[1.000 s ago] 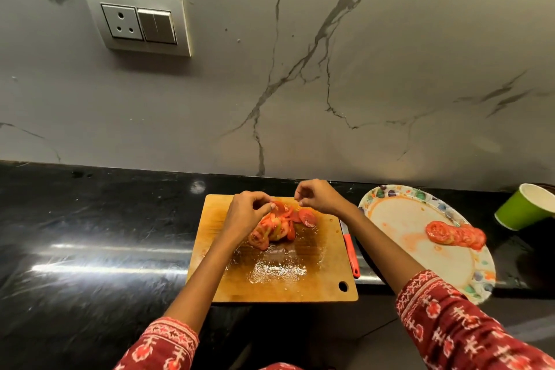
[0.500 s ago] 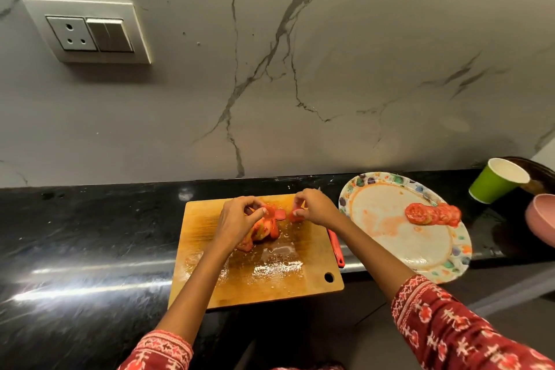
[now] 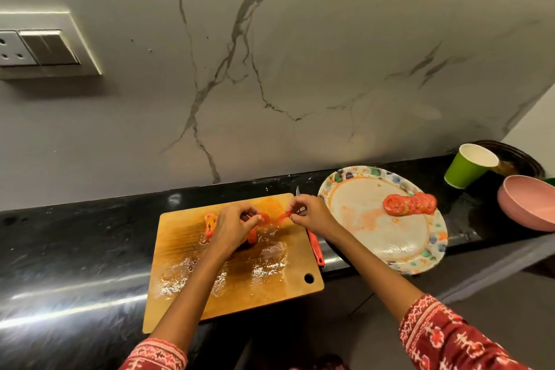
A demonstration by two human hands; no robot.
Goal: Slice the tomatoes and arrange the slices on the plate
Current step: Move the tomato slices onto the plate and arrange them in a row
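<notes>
Pinching a thin tomato slice [image 3: 283,216] by its rim, the right hand [image 3: 312,213] lifts it off the wet cutting board [image 3: 186,252] while the left hand [image 3: 232,228] grips the cut pile [image 3: 210,224]; farther off, the plate [image 3: 432,246] holds overlapped slices [image 3: 410,204], all likely limp, slippery and easily torn.

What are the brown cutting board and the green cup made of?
The brown cutting board looks like wood: fine grain lines, wet with juice. The green cup seems paper, matte with a white inside and rolled rim, though it might be plastic.
</notes>
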